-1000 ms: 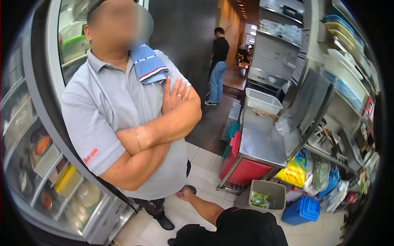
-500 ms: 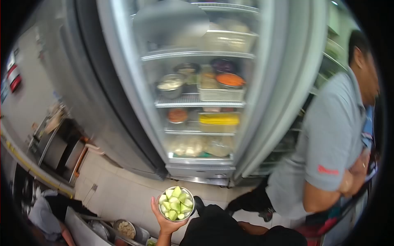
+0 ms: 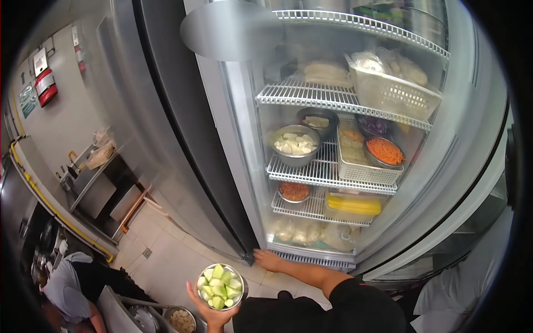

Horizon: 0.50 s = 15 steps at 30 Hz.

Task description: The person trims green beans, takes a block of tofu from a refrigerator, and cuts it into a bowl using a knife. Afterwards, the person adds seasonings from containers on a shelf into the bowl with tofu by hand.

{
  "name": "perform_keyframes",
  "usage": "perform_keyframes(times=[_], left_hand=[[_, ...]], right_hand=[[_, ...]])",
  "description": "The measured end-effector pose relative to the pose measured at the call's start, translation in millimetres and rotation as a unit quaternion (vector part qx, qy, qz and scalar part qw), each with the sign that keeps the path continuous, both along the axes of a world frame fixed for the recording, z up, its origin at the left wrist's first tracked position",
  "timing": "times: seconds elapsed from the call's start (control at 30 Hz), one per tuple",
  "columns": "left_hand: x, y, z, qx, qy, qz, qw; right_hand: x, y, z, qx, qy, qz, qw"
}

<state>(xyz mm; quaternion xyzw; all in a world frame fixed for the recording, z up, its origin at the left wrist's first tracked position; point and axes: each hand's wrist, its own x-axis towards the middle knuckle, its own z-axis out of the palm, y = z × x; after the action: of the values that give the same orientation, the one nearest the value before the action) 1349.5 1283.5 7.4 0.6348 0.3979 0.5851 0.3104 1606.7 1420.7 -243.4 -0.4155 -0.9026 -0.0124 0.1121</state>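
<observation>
In my left hand (image 3: 210, 315) I carry a round metal bowl (image 3: 243, 292) filled with pale green and white vegetable chunks (image 3: 220, 287). The fingers wrap round its side from below. My right arm reaches across in front of the refrigerator (image 3: 236, 166). My right hand (image 3: 267, 260) is at the lower left of its front, fingers stretched toward the frame edge; whether they touch it I cannot tell. Inside, on a middle shelf, are a bowl of white chunks (image 3: 296, 145), a bowl of shredded carrot (image 3: 384, 152) and a white basket (image 3: 366, 173).
A dark steel door panel (image 3: 183, 127) stands left of the refrigerator. Another person (image 3: 72, 288) is at the lower left, near a counter with a pot of pale pieces (image 3: 182, 321). A grey sleeve (image 3: 461, 283) shows at the lower right. A fire extinguisher (image 3: 46, 87) hangs on the wall.
My right arm has come up and reached left to the refrigerator's lower front. The view has turned, shifting the refrigerator rightward. The person in grey on the right is now mostly out of view.
</observation>
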Motion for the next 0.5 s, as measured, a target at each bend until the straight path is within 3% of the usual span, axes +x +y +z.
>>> perform_keyframes(times=[0.1, 0.17, 0.2, 0.23, 0.27, 0.33, 0.37, 0.4, 0.43, 0.47, 0.5], left_hand=[[4.6, 49.6, 5.4, 0.030, -0.006, -0.001, 1.000], [21.1, 103.2, 2.7, 0.017, -0.010, -0.049, 0.999], [44.9, 158.2, -22.2, -0.071, -0.072, -0.099, 0.990], [46.0, 173.8, -10.6, 0.140, 0.068, -0.017, 0.988], [40.1, 185.3, -4.4, 0.150, 0.057, -0.036, 0.986], [12.8, 212.2, -5.1, 0.019, 0.003, -0.103, 0.994], [-14.2, 234.1, -38.3, -0.082, -0.090, -0.172, 0.977], [-36.4, 224.3, -27.1, -0.128, -0.093, -0.166, 0.973], [-63.6, 224.1, -43.0, -0.101, -0.029, -0.153, 0.983], [-77.8, 210.6, -27.2, -0.040, 0.025, -0.116, 0.992], [-92.8, 212.6, -25.6, -0.071, 0.014, -0.143, 0.987]], right_hand=[[-37.0, 76.6, 44.3, 0.095, -0.101, -0.012, 0.990], [-47.5, 105.4, 57.4, 0.072, -0.275, -0.137, 0.949], [-53.1, 116.4, 59.7, 0.039, -0.347, -0.186, 0.918], [-56.3, 123.9, 60.3, 0.007, -0.401, -0.220, 0.889], [-60.7, 129.2, 59.5, -0.020, -0.436, -0.242, 0.867], [-66.1, 141.4, 50.3, -0.033, -0.466, -0.271, 0.842], [-68.7, 146.6, 47.9, -0.032, -0.474, -0.282, 0.833], [-68.3, 151.2, 44.1, -0.030, -0.482, -0.296, 0.824], [-70.7, 155.3, 38.0, -0.029, -0.489, -0.309, 0.815], [-72.5, 158.3, 33.0, -0.026, -0.498, -0.322, 0.805], [-73.6, 160.8, 32.8, -0.031, -0.505, -0.335, 0.795]])
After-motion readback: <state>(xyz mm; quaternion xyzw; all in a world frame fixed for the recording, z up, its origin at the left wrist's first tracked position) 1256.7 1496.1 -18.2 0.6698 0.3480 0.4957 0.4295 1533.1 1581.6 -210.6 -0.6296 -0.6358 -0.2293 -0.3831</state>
